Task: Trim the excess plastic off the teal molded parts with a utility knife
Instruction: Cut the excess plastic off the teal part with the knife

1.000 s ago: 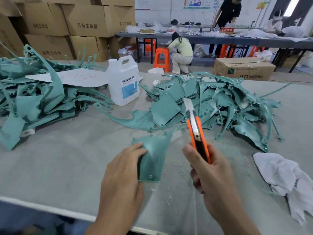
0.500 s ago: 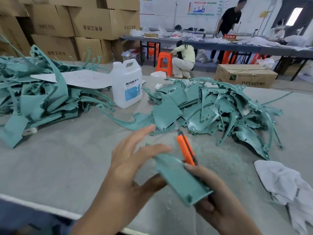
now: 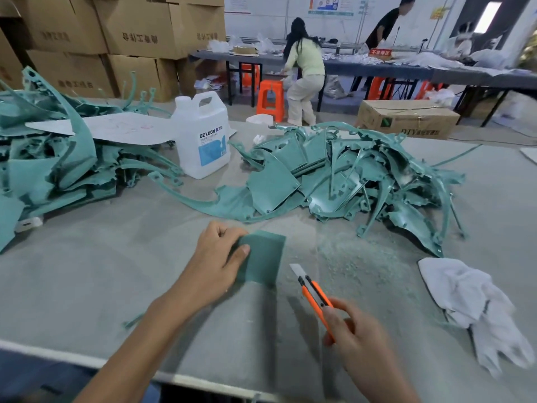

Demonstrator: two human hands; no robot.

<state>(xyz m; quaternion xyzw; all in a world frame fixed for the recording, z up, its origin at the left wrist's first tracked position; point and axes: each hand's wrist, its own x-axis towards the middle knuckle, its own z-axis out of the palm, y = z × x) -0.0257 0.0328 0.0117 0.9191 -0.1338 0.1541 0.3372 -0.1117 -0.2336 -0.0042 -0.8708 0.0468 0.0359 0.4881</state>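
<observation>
The grey tabletop [image 3: 87, 286] carries everything, and stacked cardboard boxes [image 3: 130, 30] stand behind it. They are closed, so what is in them cannot be seen.

Two heaps of teal parts lie on the tabletop. The left heap [image 3: 52, 170] has a pale sheet [image 3: 116, 129] resting on top, and the right heap [image 3: 348, 181] sprawls across the middle. I judge that one heap is finished stock and the other is waiting, kept apart so they do not mix, but which is which cannot be told.

Between the heaps stands a white jug [image 3: 203, 141] with its cap on. Its wall is cloudy, so no liquid level shows. A crumpled white rag [image 3: 470, 303] lies at the near right, probably kept within reach for wiping.

The part being worked on is a flat teal piece [image 3: 264, 263], just in front of the right heap. The left hand [image 3: 218, 257] pinches its left edge between thumb and fingers, which leaves the right edge free for the blade. The right hand [image 3: 357, 335] is wrapped round the orange knife [image 3: 313, 292]. The blade is pushed out and points up toward the piece, close to its lower right corner but not touching it. That looks like a pause before the next cut.

A scatter of pale shavings [image 3: 357, 257] lies on the tabletop beside the piece, where trimmings would fall.
</observation>
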